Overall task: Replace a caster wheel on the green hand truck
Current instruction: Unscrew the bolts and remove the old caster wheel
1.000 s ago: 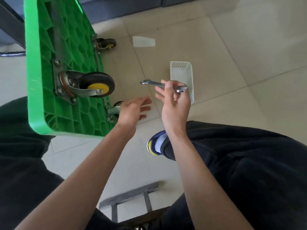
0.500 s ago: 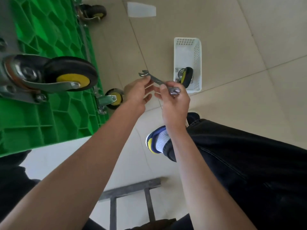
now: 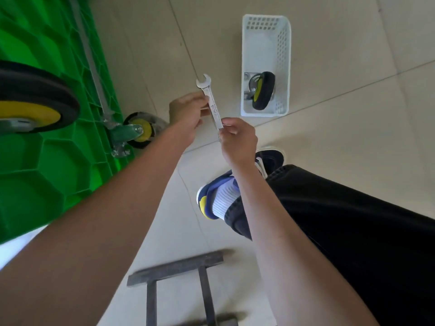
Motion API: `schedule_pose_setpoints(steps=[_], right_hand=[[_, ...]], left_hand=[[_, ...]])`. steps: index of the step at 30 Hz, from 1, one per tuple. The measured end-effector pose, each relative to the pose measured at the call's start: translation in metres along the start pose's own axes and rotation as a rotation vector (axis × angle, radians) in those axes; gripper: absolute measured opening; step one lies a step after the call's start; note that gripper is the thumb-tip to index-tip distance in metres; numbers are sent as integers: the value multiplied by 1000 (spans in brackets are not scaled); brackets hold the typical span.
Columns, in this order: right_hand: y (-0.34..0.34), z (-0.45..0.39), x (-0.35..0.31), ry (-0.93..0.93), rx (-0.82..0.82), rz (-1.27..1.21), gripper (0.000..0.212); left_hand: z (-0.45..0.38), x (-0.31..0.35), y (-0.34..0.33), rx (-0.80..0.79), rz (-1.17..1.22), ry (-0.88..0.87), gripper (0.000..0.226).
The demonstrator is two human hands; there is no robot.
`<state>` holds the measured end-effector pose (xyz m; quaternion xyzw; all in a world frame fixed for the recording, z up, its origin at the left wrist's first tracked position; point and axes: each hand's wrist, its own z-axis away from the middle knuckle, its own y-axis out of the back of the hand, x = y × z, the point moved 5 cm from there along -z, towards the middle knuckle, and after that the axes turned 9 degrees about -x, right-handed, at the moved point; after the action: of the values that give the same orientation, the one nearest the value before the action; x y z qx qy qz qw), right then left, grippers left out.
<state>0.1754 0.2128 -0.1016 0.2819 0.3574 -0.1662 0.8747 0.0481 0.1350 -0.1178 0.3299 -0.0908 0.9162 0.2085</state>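
Note:
A silver open-end wrench (image 3: 210, 100) is held upright over the floor between both hands. My left hand (image 3: 187, 112) pinches its shaft near the middle, and my right hand (image 3: 237, 136) pinches its lower end. The green hand truck (image 3: 54, 161) stands tipped up at the left, its ribbed underside facing me. A large black and yellow caster (image 3: 35, 107) is mounted on it close to the camera, and a smaller caster (image 3: 141, 130) sits at its lower corner by the floor. A loose caster wheel (image 3: 262, 90) lies in a white basket (image 3: 283, 57) beyond my hands.
My leg in dark trousers and a blue and white shoe (image 3: 211, 196) fill the right and middle. A dark metal stool frame (image 3: 179, 271) shows at the bottom. The floor is beige tile.
The view has dropped and moved closer to the floor. The wrench has turned from lying crosswise to standing nearly upright, and my left hand has closed on its shaft.

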Motion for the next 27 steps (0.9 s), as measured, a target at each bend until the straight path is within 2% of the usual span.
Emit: schedule_pose_setpoints(steps=[6, 12, 17, 27], right_hand=[[-9, -32, 18, -73, -47, 88, 18], [-18, -60, 38, -137, -89, 183, 32], [-23, -68, 44, -133, -73, 202, 33], [-20, -70, 55, -192, -145, 159, 37]], left_hand=[[-27, -16, -2, -91, -63, 61, 26], [-39, -31, -7, -157, -113, 121, 34], [-48, -38, -10, -156, -106, 148, 31], [-54, -45, -6, -179, -136, 149, 20]])
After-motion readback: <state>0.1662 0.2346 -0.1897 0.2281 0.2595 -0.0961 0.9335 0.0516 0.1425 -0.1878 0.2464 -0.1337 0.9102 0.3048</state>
